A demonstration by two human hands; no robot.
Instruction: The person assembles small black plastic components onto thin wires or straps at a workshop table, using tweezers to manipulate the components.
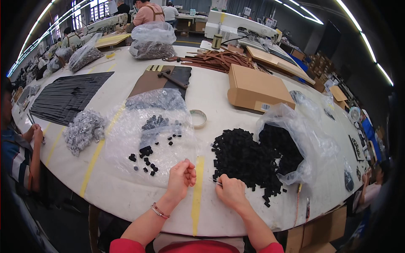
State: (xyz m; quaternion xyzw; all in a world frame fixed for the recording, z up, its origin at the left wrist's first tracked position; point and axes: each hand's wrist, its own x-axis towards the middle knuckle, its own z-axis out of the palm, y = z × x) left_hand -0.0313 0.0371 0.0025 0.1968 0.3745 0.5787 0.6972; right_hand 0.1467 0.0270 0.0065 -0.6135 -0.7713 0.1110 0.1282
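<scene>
Black stubby pieces [145,150] dot clear, crinkled plastic [141,137]; nearby, the left hand [182,175] is half curled, contents impossible to tell. Slim silver tweezers [215,181] sit in the closed right hand [231,190], beside a matte heap of black blocks [236,154] reaching into a translucent plastic bag [309,156].

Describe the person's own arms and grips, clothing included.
Red sleeves stop well short of the wrists. A thin reddish-and-pale bracelet circles the left wrist; the right wrist is bare. The left grip and right grip wear no gloves.
</scene>
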